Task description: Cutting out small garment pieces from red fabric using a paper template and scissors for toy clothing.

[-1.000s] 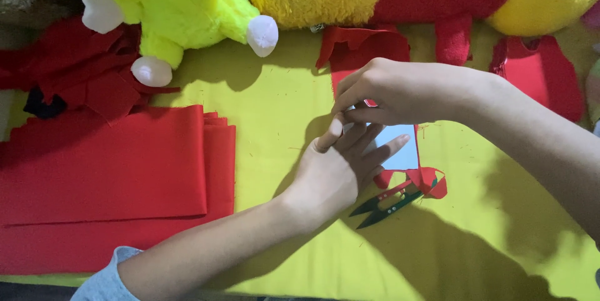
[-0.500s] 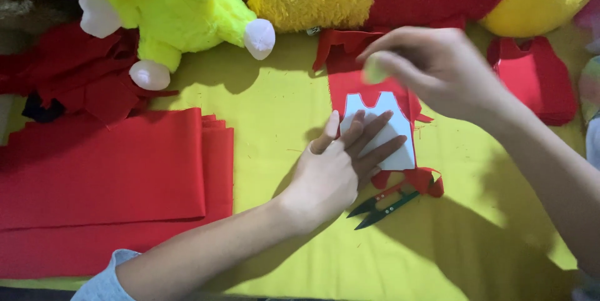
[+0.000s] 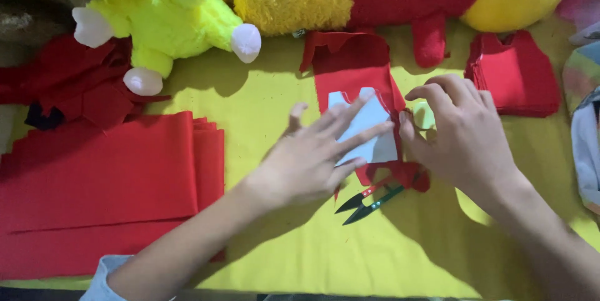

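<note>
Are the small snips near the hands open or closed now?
Open: the snips lie on the yellow cloth with their two dark blade tips apart.

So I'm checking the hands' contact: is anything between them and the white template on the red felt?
Nothing visible. The left hand lies flat on the white template; the right hand is at its right edge.
</note>
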